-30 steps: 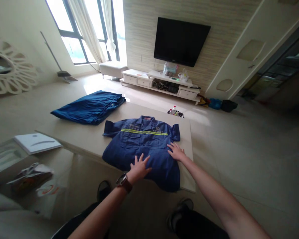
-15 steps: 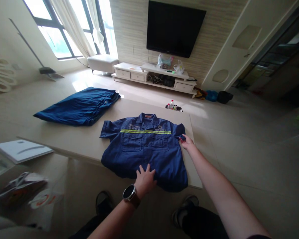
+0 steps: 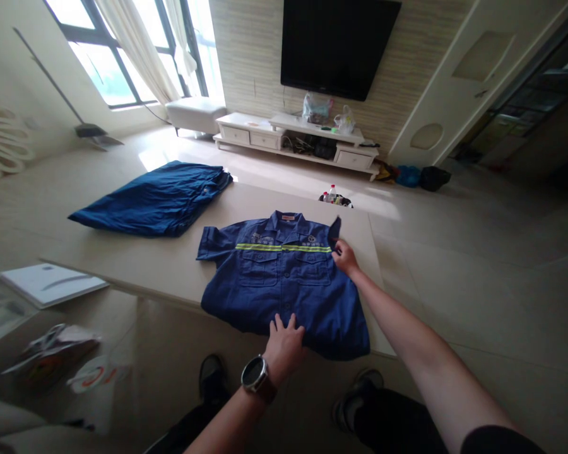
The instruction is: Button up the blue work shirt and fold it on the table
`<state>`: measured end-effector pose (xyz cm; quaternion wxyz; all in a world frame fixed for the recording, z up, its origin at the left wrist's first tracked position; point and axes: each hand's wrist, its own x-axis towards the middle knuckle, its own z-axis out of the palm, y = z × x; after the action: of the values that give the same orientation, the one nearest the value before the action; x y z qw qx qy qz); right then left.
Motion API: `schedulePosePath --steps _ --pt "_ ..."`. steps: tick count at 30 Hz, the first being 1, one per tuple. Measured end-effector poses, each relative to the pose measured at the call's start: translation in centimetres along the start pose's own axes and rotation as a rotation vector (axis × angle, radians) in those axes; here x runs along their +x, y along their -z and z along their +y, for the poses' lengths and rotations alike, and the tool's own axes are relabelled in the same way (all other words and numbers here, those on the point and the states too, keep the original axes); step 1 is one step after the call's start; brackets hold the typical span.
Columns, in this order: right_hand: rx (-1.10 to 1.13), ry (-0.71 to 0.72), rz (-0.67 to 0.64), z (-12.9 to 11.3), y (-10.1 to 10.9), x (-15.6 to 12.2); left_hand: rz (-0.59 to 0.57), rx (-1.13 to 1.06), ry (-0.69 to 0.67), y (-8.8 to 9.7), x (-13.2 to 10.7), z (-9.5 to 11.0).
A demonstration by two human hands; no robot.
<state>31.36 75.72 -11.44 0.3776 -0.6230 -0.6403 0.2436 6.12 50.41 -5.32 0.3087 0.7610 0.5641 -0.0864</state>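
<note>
A dark blue short-sleeved work shirt (image 3: 284, 277) with a yellow reflective stripe lies front-up on a beige table (image 3: 170, 265). My right hand (image 3: 344, 257) is closed on the shirt's right sleeve and holds it lifted and turned inward over the shoulder. Near the table's front edge, my left hand (image 3: 284, 343), with a watch on its wrist, rests flat on the shirt's lower hem with its fingers spread. The shirt's left sleeve lies spread out on the table.
A folded dark blue garment (image 3: 156, 198) lies on the table's far left. A white book (image 3: 52, 284) sits on a lower glass table at left. A TV stand (image 3: 298, 145) and a wall-mounted television (image 3: 336, 44) are behind. Bottles (image 3: 334, 197) stand on the floor beyond the table.
My right hand went from lying flat on the shirt to the right sleeve, gripped it and lifted it inward. My left hand slid down to the hem.
</note>
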Motion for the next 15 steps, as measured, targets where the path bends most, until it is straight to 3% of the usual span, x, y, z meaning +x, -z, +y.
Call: schedulePosePath --steps 3,9,15 --pt "-0.127 0.144 -0.237 0.3 -1.2 -1.8 -0.006 -0.013 -0.016 -0.1 -0.4 -0.2" --pt "-0.494 0.226 -0.430 1.4 -1.4 -3.3 -0.019 -0.046 -0.030 0.1 -0.9 -0.4" --pt "-0.667 0.238 -0.454 -0.8 -1.2 -4.1 -0.012 -0.046 -0.038 0.1 -0.8 -0.4"
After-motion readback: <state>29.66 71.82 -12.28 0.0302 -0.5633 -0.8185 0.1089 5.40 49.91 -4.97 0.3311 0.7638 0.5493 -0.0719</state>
